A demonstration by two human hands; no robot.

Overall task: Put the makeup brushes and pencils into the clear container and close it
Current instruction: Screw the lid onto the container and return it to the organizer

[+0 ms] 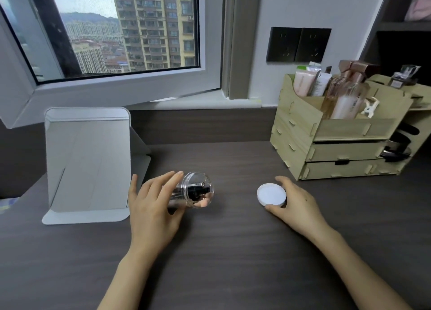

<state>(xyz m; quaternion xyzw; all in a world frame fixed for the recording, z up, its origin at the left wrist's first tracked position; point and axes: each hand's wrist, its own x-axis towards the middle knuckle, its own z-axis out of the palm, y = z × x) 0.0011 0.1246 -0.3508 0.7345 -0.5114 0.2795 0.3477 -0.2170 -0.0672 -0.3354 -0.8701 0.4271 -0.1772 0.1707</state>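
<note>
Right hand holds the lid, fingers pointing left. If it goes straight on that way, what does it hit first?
Probably the open mouth of the clear container, held tilted by the left hand. Bare desk lies between it and the right hand with the lid; depth is uncertain.

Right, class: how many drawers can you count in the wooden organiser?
2. The upper drawer sits under the open top tray; the lower drawer is beneath it, nearest the desk. Others may be hidden on the far side.
</note>
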